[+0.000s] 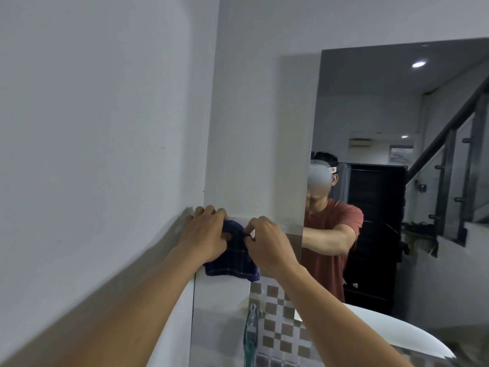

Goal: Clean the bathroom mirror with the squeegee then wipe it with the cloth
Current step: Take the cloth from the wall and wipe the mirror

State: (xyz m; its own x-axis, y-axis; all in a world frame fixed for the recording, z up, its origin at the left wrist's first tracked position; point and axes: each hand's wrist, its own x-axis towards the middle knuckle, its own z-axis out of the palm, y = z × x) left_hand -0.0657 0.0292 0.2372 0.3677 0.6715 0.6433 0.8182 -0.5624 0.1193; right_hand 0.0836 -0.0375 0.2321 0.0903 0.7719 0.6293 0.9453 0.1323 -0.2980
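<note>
Mirror (383,181) takes up the right half of the view, mounted on the white wall (105,128), and it reflects a person in a reddish t-shirt plus a staircase with a glass railing behind them. Cloth (232,258) is dark blue with a faint plaid pattern, and it's up against the wall just left of the mirror's edge, sort of bunched at the top and hanging loose below. Both hands are on it. Left hand (205,234) has its fingers curled and pressed together over the top left of the cloth, thumb tucked against the fabric, fingertips touching the wall right at the corner. Right hand (267,245) is pinching the top right bit of the cloth between thumb and fingers, knuckles bent. Can't really tell what the cloth is hanging from, since the hands cover that part.

Lower down there's a see-through greenish squeegee (251,332) hanging upright below the cloth, in front of a strip of brown and white checkered tiles (277,327). White sink (397,337) curves in at the bottom right
</note>
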